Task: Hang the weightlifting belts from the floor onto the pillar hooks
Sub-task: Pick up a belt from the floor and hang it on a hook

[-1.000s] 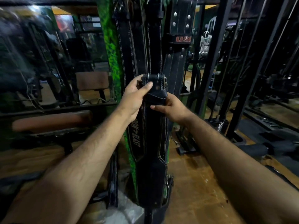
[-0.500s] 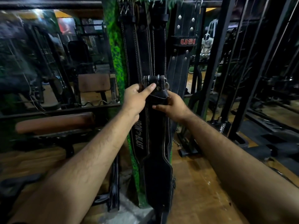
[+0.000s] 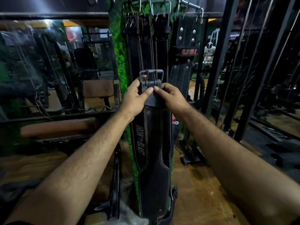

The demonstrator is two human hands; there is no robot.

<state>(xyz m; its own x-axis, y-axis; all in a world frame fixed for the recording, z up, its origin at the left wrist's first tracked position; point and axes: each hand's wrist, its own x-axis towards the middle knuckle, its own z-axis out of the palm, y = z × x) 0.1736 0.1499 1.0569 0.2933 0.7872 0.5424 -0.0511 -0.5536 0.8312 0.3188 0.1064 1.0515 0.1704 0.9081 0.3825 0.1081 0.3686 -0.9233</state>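
Weightlifting belt (image 3: 154,168), black leather with white stitching, is held upright in front of the green pillar (image 3: 119,51), buckle end up, tail hanging toward the floor (image 3: 203,192). Left hand (image 3: 135,98) grips the strap just under the double-prong buckle (image 3: 151,77), thumb across the front; right hand (image 3: 172,98) pinches the same spot from the other side, thumbs nearly touching. Both hands full, neither free.

Handling guess: thick leather, stiff across its width, bends slowly lengthwise, fairly heavy, wide back section pulls down. Not fragile, surface not slippery. Best hold is where it is now, right below the buckle, so the metal frame stays free to slip over a hook.

Count: one belt in hand. On the wire hooks (image 3: 168,7) above, about four hanging belts (image 3: 159,46), including a studded USI belt (image 3: 185,51) on the right and an IRON BLAST belt (image 3: 140,142) on the left; overlap makes the exact count uncertain. Hooks: several, some blurred.
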